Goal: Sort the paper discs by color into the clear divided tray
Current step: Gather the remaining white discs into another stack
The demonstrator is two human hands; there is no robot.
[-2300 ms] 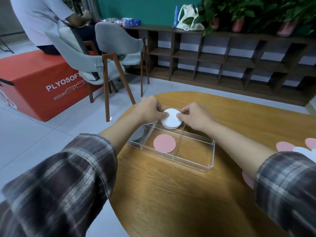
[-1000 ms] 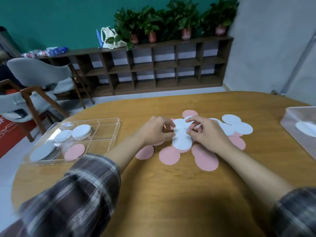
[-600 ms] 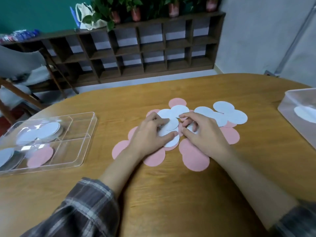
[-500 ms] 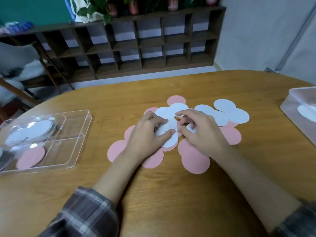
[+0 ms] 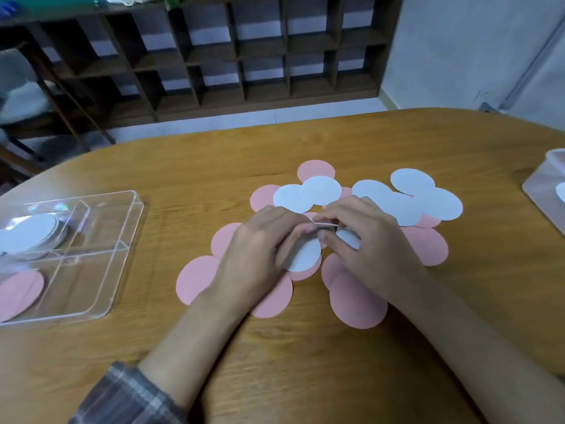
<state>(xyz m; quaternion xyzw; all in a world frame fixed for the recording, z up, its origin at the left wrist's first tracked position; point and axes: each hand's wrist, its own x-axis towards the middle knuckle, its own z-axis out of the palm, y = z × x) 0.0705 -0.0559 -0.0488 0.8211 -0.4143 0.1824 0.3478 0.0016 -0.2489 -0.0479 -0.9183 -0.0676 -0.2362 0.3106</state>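
A loose pile of pink discs (image 5: 357,301) and white discs (image 5: 321,189) lies in the middle of the wooden table. My left hand (image 5: 260,255) and my right hand (image 5: 367,240) meet over the pile, both pinching a white disc (image 5: 302,254) whose far edge is lifted off the pile. The clear divided tray (image 5: 101,258) sits at the left; a stack of white discs (image 5: 27,232) fills its far compartment and a pink disc (image 5: 18,289) lies in a near one.
A second clear container (image 5: 547,185) holding something white stands at the table's right edge. Beyond the table is a dark wooden cubby shelf (image 5: 244,56), and a chair (image 5: 21,96) stands at the far left.
Both hands left the tray, moved right to the pile and closed on a white disc. Its edge has since been lifted between the fingertips.
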